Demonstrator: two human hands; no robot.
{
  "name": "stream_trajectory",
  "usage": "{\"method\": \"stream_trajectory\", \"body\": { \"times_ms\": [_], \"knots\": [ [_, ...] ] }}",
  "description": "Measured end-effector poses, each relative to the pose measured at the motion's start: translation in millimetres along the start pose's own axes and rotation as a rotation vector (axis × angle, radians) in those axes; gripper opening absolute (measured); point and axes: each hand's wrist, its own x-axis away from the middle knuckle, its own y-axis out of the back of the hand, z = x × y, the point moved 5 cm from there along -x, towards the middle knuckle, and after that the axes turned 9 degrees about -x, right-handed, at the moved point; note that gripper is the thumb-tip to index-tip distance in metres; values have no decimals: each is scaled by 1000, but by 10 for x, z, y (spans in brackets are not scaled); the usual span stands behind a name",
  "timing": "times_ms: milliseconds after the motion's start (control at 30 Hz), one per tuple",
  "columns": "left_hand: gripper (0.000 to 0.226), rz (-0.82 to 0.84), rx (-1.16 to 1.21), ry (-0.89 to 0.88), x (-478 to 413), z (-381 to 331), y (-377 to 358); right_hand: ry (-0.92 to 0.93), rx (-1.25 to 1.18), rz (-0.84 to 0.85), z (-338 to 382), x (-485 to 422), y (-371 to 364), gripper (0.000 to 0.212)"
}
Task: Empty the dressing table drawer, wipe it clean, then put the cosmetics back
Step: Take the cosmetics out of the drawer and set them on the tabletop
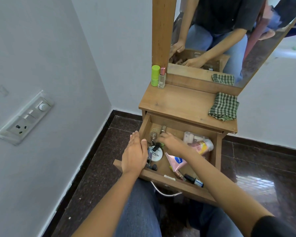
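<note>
Emptying step: drawer (pixel 154 174) is open, cosmetics (pixel 155 156) mostly inside. My L hand (pixel 134 154) lies flat on its left wall. My R hand (pixel 171 142) curls over small bottles (pixel 163 130) at back-left, grip unclear. Next: lift one onto tabletop (pixel 178 103).

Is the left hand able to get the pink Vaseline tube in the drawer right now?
Probably, but awkwardly. The left hand is open over the drawer rim, and the right forearm crosses above part of the Vaseline tube, so it would have to slip under that arm.

Bright, even daylight; soft shadows. Gridded glare on glossy floor (pixel 258 183), lower right. Straight lines bow toward frame edges.
</note>
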Motion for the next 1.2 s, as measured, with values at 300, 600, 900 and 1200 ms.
{"method": "stream_trajectory", "body": {
  "times_ms": [300,600,900,1200],
  "knots": [
    [74,35,-308,-214,-112,55,81,-10,174,-51,-34,30,0,31],
    [50,34,-89,-32,-93,186,190,-4,-652,-658,44,25,749,13],
    [51,64,-78,-65,-99,191,163,-274,-645,-834,-452,-675,1388,18],
    [52,69,-53,-59,-108,201,170,-254,-677,-930,-494,-753,1326,21]
  ]
}}
